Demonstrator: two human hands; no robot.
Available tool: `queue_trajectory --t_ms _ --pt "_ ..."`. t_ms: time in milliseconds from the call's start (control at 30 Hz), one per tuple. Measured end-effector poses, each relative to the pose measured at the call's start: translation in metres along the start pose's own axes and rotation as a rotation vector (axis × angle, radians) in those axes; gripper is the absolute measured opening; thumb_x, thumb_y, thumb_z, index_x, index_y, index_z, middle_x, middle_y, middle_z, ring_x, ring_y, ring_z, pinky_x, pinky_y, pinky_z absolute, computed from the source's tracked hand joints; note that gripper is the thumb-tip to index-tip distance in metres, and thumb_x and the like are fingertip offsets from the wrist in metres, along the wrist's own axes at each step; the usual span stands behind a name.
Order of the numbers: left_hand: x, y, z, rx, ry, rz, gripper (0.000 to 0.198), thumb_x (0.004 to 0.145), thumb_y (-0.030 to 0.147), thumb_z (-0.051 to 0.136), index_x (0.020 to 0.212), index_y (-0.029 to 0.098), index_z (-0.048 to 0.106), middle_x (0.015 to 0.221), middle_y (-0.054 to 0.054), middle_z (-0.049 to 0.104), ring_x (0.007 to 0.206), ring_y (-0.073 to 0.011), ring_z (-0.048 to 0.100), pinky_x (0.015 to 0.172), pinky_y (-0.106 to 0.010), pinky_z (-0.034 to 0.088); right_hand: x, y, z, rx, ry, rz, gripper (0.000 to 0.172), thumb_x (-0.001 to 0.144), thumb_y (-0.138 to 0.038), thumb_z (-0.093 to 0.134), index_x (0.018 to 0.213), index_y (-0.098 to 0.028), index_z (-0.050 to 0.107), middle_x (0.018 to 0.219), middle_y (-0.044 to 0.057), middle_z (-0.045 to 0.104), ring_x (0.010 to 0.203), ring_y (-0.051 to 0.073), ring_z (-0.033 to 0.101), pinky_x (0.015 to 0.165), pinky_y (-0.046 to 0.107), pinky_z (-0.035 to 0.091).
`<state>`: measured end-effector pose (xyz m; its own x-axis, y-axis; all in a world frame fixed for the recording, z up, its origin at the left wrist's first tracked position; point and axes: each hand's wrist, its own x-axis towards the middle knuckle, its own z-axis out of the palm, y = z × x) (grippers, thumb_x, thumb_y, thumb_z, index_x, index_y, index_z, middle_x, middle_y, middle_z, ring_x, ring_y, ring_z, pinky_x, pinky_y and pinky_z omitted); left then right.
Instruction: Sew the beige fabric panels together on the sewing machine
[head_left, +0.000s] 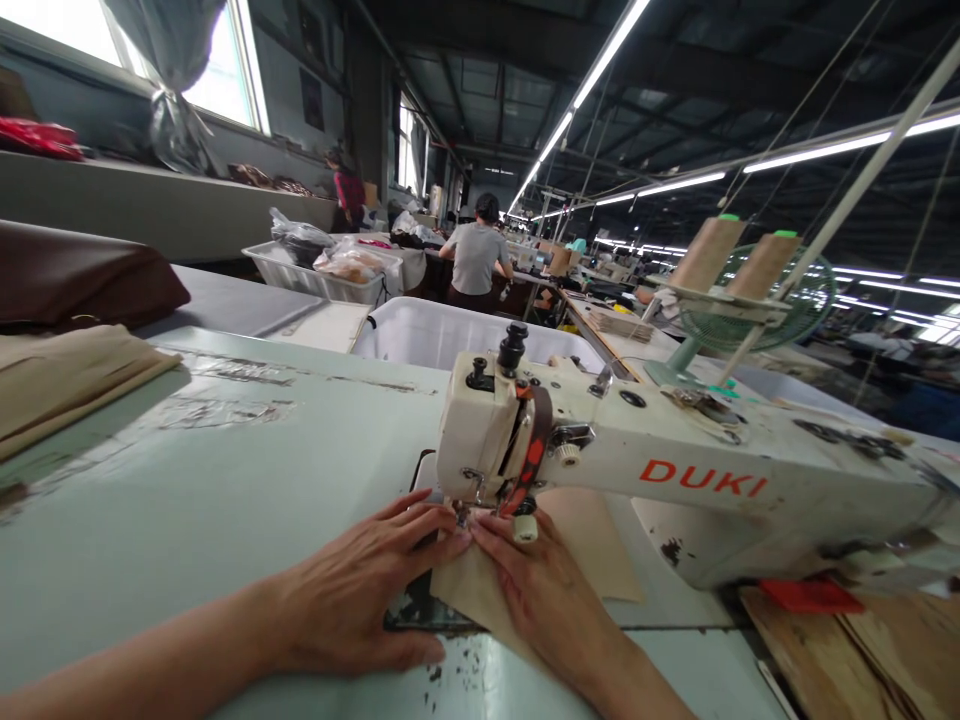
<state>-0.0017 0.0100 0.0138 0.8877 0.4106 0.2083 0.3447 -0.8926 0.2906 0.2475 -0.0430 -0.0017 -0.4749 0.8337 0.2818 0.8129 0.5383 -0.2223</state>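
Flat and open, our grip clasps nothing: left hand (360,600) and right hand (544,595) press the tan fabric (600,555), seemingly under the needle, at six o'clock of the sewing machine (675,470).

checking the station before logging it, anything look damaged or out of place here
Only wear: paint on the table is scuffed and chipped beside the left hand, and the sewing machine base shows chips. The tan fabric lies flat under the right hand.

Cream sewing machine (675,470) with red lettering, tan fabric (480,590), pale green table (187,480).
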Motion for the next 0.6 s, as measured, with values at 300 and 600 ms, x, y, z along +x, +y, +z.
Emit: queue_trajectory --t_ms 300,600 --pt "0.0031 0.0021 -0.0036 -0.047 -0.022 -0.024 0.077 0.087 0.067 0.059 0.147 0.022 0.042 0.13 -0.011 0.056 0.126 -0.0284 0.053 0.123 -0.048 0.017 0.0 -0.0025 0.0007 0.08 0.103 0.014 0.046 0.091 -0.007 0.049 0.131 -0.027 0.061 0.131 0.003 0.063 0.119 0.02 0.058 0.11 0.044 0.045" --pt "0.0053 0.0051 -0.0043 -0.044 -0.016 -0.04 0.078 0.085 0.064 0.063 0.148 0.023 0.042 0.126 -0.01 0.056 0.124 -0.0297 0.054 0.123 -0.049 0.017 -0.0011 0.0006 0.0042 0.07 0.119 0.008 0.045 0.093 -0.008 0.047 0.133 -0.025 0.06 0.129 0.005 0.064 0.119 0.022 0.058 0.11 0.047 0.045"
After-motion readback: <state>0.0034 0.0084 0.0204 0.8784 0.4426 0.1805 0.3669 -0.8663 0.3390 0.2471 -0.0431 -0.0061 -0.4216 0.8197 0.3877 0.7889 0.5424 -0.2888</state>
